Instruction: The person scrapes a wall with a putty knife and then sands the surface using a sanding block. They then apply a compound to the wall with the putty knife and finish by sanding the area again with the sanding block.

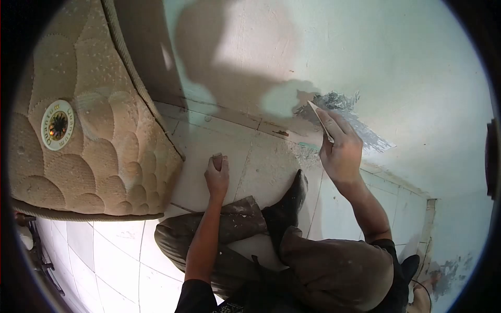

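My right hand point(342, 151) is closed on a thin pale flat piece point(321, 121) with a pointed corner. Its tip is right at a rough grey patch point(339, 101) low on the pale wall, and my fingers lie along its upper side. Over the floor to the left, my left hand point(216, 177) is curled round a small brownish lump point(217, 160), whose kind I cannot tell. Between the two hands, a dark shoe point(292, 195) of mine rests on the tiles below the wall.
A quilted tan mattress point(88, 172) stands at the left. Crumbs and dust point(308, 154) lie on the floor tiles point(209, 136) along the wall's foot. At the lower right, another person's hand point(421, 295) is near a second grey patch point(451, 274).
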`<state>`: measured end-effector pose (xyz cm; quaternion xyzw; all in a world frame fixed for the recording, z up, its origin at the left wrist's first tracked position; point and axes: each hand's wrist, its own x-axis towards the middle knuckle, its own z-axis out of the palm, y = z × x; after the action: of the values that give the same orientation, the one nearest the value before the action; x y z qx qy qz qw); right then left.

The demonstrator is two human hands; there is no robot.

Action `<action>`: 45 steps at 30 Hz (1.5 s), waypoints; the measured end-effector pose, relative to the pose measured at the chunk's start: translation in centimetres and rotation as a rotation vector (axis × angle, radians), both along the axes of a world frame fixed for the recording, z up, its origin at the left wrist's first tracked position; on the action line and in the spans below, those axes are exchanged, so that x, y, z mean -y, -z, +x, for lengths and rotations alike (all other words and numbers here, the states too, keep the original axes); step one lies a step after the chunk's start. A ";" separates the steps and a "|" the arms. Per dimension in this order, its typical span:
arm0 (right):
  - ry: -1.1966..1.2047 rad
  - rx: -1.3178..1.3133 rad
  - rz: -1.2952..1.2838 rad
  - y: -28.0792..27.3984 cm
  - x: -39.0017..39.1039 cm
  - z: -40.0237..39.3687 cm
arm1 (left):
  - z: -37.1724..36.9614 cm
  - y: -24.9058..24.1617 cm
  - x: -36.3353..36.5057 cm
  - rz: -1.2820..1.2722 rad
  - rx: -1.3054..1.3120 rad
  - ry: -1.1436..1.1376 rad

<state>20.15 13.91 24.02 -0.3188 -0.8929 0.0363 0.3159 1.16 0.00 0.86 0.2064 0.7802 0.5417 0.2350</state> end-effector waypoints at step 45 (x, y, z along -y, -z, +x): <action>0.117 0.251 -0.178 7.4 -2.7 0.1 | -0.2 1.5 -0.1 0.004 -0.084 -0.086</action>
<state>20.27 16.64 16.59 -0.3992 -0.8984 0.0568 0.1741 0.92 0.05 -0.67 0.1958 0.7965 0.5435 0.1783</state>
